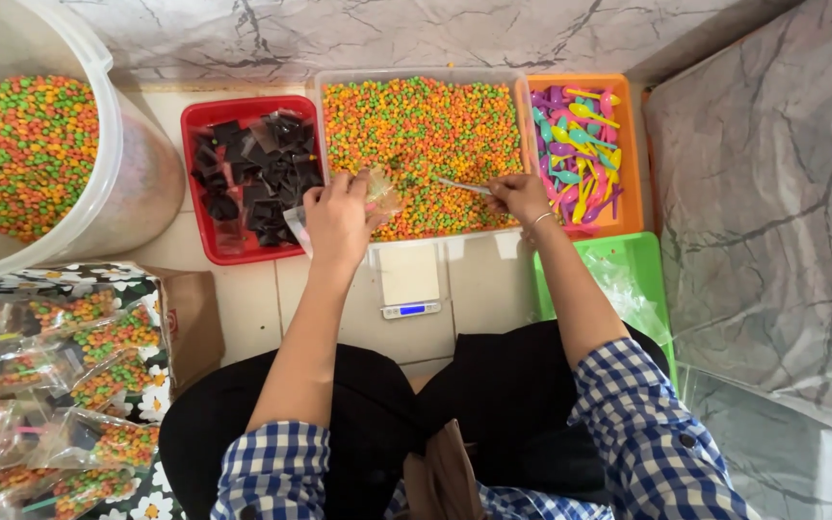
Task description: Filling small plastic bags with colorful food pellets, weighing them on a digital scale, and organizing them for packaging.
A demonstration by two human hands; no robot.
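Here, a small clear plastic bag (377, 193) is pinched by its mouth in the grip of the left hand (337, 220), fingers closed on the film; it is see-through, crinkled, and already shows some orange and green beads inside. The bag sits just beyond the fingertips of that grip, over the near edge of the clear tray (493, 79), which is heaped with small round beads in orange, green and yellow. To the right of this grip, across a short gap, the right hand (520, 195) has its fingers pressed together on the handle of a thin pale scoop (462, 186), whose tip points back toward the bag and lies on the beads. Beyond the right grip stands an orange tray (632, 154) filled with small plastic spoons in purple, yellow, pink and teal. On the far side of the left grip is a red tray (196, 193) of small dark packets. Below both grips, on the tiled floor, rests a small digital scale (409, 281), and a green tray (649, 260) with clear film lies below the right forearm. Farther left, a large white tub (113, 125) holds more of the same beads, and filled bags (98, 385) are piled near the left knee.
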